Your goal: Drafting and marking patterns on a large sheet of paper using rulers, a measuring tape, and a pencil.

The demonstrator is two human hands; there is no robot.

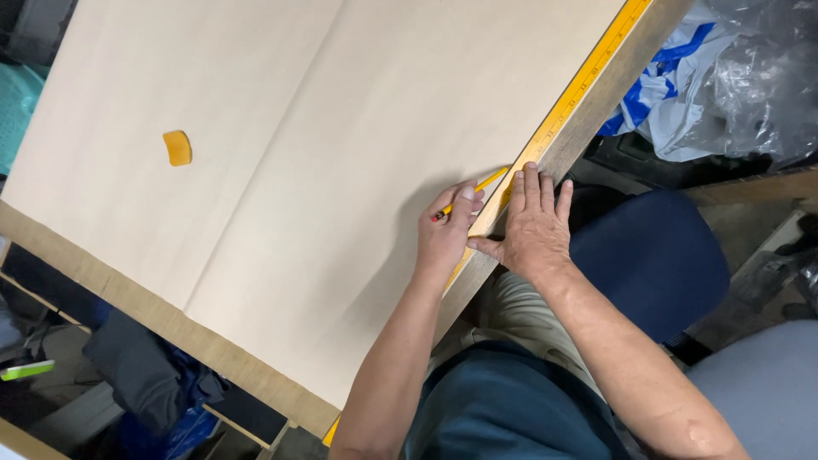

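Observation:
A large beige paper sheet (281, 162) with a long crease covers a wooden table (213, 345). Along the sheet's right edge lies a long yellow ruler (579, 85). My left hand (443, 238) grips a yellow pencil (477, 187) with a red end, its point against the ruler's edge. Flat on the ruler and the table edge beside it presses my right hand (535, 226), fingers spread, thumb touching the left hand. A small yellow chalk piece (177, 147) sits alone on the paper, far to the left.
A blue chair seat (660, 255) is under me at the right. Clear and blue-white plastic bags (724, 77) pile beyond the table's right edge. Dark cloth (145, 375) and a green object (25, 370) lie below the table's near edge at the left.

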